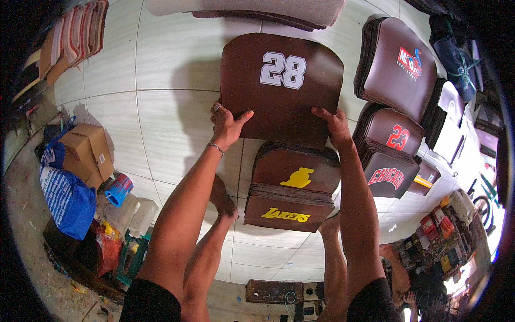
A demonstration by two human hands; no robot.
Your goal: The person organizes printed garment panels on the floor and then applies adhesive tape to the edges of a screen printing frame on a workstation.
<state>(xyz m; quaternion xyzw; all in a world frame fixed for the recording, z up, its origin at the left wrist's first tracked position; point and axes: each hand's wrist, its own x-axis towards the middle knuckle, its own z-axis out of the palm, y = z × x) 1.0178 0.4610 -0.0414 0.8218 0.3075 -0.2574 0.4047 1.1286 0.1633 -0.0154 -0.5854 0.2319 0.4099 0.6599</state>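
Observation:
Both hands hold a dark brown leather-like panel [284,112] with rounded far corners and large white printed figures. My left hand [228,124] grips its near left corner, thumb on top and fingers curled under the edge. At the near right corner my right hand [335,127] is closed the same way, its thumb on the upper face. The panel is raised over the tiled floor and casts a shadow to the left. Just nearer, between my feet, sits a stack of similar brown panels [295,193] with yellow prints; the held panel hides part of its far side.
More printed panel stacks [397,75] [389,139] line the right side. Pale sheets [257,6] lie beyond. At left stand a cardboard box [88,153], a blue bag [67,201] and striped folded pieces [78,32]. Another person's arm [398,273] shows at lower right.

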